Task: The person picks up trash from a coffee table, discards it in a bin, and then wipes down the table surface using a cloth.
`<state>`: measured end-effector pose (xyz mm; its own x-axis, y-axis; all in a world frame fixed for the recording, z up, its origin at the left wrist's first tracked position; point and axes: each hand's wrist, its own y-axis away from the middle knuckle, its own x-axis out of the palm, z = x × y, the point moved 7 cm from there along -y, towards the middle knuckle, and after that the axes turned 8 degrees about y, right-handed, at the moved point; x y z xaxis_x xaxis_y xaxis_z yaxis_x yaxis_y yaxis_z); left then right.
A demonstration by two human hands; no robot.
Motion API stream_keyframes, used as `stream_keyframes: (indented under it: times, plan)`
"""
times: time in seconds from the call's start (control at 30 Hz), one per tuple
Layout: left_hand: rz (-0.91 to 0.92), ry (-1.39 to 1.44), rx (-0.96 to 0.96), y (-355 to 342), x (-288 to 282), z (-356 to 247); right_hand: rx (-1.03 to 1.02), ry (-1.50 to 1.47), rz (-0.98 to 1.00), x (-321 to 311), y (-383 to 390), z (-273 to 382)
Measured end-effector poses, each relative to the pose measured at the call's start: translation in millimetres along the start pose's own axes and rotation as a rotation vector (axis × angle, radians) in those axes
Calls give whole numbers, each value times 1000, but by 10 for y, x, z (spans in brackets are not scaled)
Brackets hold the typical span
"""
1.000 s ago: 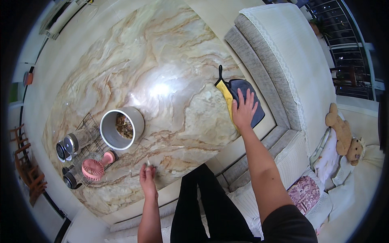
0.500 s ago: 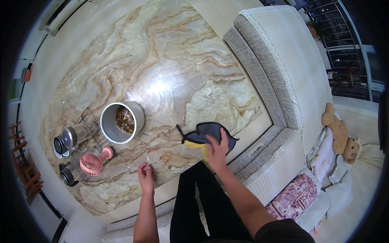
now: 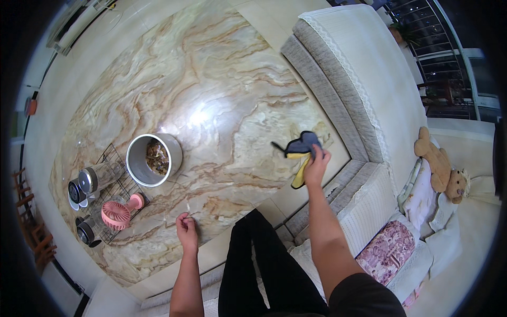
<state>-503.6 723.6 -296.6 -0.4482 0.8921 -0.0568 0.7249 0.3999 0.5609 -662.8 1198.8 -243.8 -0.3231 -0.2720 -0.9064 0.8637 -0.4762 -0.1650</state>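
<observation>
My right hand (image 3: 316, 166) is closed around a grey and yellow cloth with black edging (image 3: 301, 143). The cloth hangs bunched above the right part of the marble-patterned surface (image 3: 222, 111), with its loop end pointing left. My left hand (image 3: 186, 227) is over the near edge of that surface, its fingers curled and the tips pinched together. Whatever lies between those fingertips, if anything, is too small to make out. Farther left stands a white round bin (image 3: 176, 154) with brownish scraps (image 3: 157, 157) at its bottom.
Left of the bin, a black wire rack (image 3: 113, 158) holds clear bottles with dark lids (image 3: 88, 180) and a pink handheld fan (image 3: 116, 214). A grey sofa with white covers (image 3: 348, 100) borders the right side; a teddy bear (image 3: 437, 161) and a floral cushion (image 3: 388, 251) rest there.
My right hand has moved right and away from me with the cloth, which is now more folded up. The left hand keeps its pinch nearly in place.
</observation>
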Motion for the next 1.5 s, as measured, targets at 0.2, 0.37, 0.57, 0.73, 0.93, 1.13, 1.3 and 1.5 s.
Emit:
stream_keyframes:
  times: [0.2, 0.37, 0.57, 0.73, 0.93, 1.13, 1.3, 1.5]
  plan:
    - [-16, -28, 7, -1, -14, -41, 249, -463, -99, -375, -711, 28]
    - [-18, -58, -8, -4, 19, -57, 294, -315, 4, -78, -692, 2]
    - [11, -19, 6, 6, 40, -64, -171, 197, 140, 302, -330, 473]
    - [53, -209, 97, 38, 25, -93, -394, 75, 307, 494, 694, 1377]
    - [61, -209, -75, -22, 0, -29, -923, -136, 582, 401, 2114, 2279]
    - [51, -364, -3, 31, 115, -189, -874, 103, 600, 429, 1280, 1862]
    - [-36, -603, 133, 26, 417, -322, -716, 155, 220, 302, -72, 1182]
    - [-74, -727, 260, -58, 1591, -851, -739, 79, 279, 505, -1317, 1092]
